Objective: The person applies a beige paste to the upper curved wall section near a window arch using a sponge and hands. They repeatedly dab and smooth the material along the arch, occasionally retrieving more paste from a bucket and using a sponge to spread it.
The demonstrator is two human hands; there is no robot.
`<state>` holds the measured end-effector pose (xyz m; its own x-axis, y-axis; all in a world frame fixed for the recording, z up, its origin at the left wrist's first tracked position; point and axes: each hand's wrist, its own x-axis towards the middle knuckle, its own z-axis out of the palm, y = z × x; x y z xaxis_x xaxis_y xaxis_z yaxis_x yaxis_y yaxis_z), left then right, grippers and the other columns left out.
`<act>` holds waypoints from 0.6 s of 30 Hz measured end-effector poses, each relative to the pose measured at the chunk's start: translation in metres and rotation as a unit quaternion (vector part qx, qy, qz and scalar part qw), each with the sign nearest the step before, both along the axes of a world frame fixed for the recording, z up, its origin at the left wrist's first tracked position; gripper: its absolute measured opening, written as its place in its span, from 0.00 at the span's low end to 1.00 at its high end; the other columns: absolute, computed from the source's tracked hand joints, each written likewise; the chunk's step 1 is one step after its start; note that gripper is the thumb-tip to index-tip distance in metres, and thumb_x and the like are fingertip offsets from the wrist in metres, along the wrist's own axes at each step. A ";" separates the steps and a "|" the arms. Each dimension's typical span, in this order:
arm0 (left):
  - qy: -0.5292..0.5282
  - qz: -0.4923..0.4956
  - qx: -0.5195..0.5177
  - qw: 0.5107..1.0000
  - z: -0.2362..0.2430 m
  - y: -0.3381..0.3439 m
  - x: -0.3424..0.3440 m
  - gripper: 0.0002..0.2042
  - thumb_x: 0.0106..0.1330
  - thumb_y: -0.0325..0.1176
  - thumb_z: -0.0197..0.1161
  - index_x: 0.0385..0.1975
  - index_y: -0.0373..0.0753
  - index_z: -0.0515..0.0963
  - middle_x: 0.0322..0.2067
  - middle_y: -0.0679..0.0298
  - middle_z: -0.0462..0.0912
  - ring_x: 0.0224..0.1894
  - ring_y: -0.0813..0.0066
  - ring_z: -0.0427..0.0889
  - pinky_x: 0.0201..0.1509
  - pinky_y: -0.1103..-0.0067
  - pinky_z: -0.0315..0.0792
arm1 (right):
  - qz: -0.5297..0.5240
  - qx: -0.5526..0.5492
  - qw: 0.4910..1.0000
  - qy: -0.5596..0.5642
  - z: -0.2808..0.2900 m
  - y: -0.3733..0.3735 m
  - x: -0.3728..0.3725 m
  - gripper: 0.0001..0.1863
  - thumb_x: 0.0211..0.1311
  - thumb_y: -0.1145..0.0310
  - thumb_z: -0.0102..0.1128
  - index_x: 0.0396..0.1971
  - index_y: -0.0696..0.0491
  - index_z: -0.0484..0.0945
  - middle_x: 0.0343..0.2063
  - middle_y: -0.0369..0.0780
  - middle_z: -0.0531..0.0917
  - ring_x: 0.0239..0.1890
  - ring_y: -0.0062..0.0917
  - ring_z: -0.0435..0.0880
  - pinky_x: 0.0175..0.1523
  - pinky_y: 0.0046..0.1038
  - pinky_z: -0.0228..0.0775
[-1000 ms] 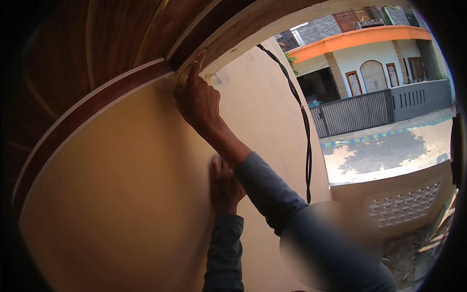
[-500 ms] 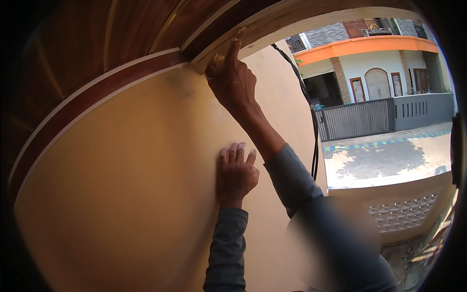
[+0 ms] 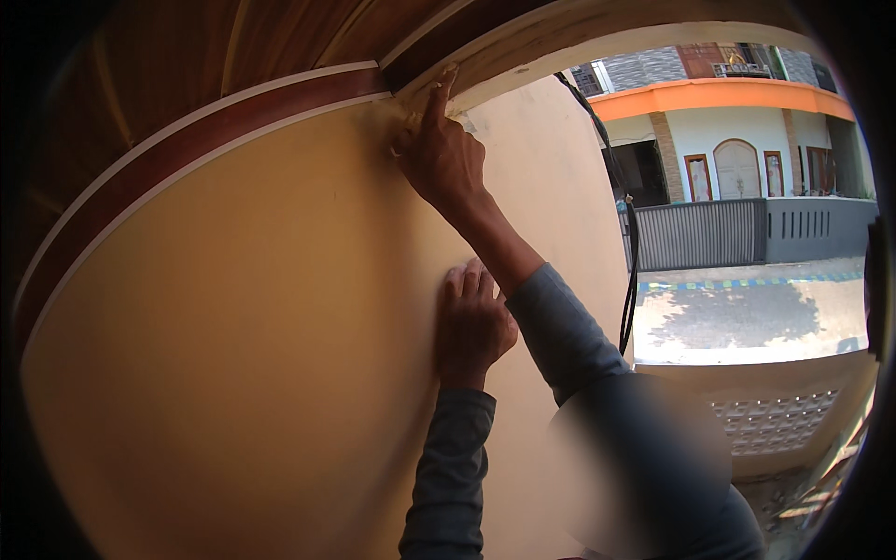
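R HAND RAISED TO OVERHEAD BEAM

A person in gray sleeves [image 3: 448, 467] reaches up along a tan wall [image 3: 252, 280]. R hand [image 3: 444, 161], the higher of the two, has its index finger out straight, tip at the left end of the beam [image 3: 537, 58], w/ a pale smear [image 3: 451, 71] by the tip. Its other fingers are bent; whether they grip anything, can't tell. The beam runs right from there, next to a wood-panel ceiling [image 3: 177, 61]. L hand [image 3: 474, 327], lower, is released, fingers up against the wall, tips whitish. At left, dark-red trim [image 3: 201, 126] curves along the wall's top. At right, a black cable [image 3: 633, 266] hangs nr the wall's edge; on the far side of the st. [image 3: 747, 317], a gray gate [image 3: 695, 235] stands before a bldg. [image 3: 691, 140] w/ an orange band [image 3: 709, 95].
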<state>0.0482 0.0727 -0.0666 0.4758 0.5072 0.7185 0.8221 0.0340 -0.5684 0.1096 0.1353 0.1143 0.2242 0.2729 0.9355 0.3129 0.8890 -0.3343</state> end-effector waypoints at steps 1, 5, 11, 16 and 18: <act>0.003 0.005 0.011 1.000 0.001 0.000 0.002 0.20 0.55 0.40 0.69 0.47 0.40 0.83 0.54 0.54 0.81 0.65 0.59 0.73 0.72 0.60 0.61 | -0.001 -0.003 1.000 -0.006 0.000 0.000 0.002 0.61 0.57 0.62 0.67 0.77 0.61 0.29 0.24 0.52 0.86 0.25 0.51 0.86 0.28 0.45 0.75; 0.009 0.011 0.018 1.000 0.002 -0.002 0.003 0.19 0.57 0.41 0.69 0.47 0.42 0.83 0.55 0.56 0.81 0.65 0.60 0.72 0.73 0.60 0.61 | 0.011 -0.022 0.997 -0.070 -0.003 -0.004 0.013 0.54 0.60 0.61 0.66 0.77 0.59 0.41 0.25 0.51 0.86 0.25 0.46 0.86 0.29 0.42 0.76; 0.013 0.002 0.018 1.000 0.003 -0.001 0.002 0.17 0.58 0.42 0.68 0.46 0.43 0.84 0.53 0.57 0.82 0.65 0.60 0.72 0.73 0.59 0.61 | 0.548 -0.111 0.829 0.011 -0.015 -0.017 0.036 0.29 0.73 0.64 0.49 0.70 0.57 0.62 0.30 0.40 0.82 0.23 0.20 0.77 0.26 0.25 0.71; 0.029 0.044 0.012 0.999 -0.006 0.008 -0.007 0.21 0.65 0.47 0.63 0.52 0.41 0.81 0.54 0.57 0.81 0.64 0.61 0.73 0.74 0.60 0.59 | 0.856 -0.112 0.484 0.146 -0.001 -0.009 0.014 0.17 0.75 0.68 0.38 0.56 0.54 0.72 0.33 0.39 0.80 0.21 0.16 0.72 0.23 0.17 0.67; 0.036 0.058 0.024 0.997 -0.013 0.004 -0.011 0.20 0.65 0.46 0.63 0.52 0.42 0.81 0.55 0.57 0.81 0.65 0.61 0.73 0.74 0.60 0.59 | 0.890 -0.088 0.404 0.192 0.006 -0.014 0.003 0.15 0.74 0.69 0.37 0.50 0.53 0.73 0.32 0.40 0.80 0.21 0.16 0.72 0.23 0.16 0.67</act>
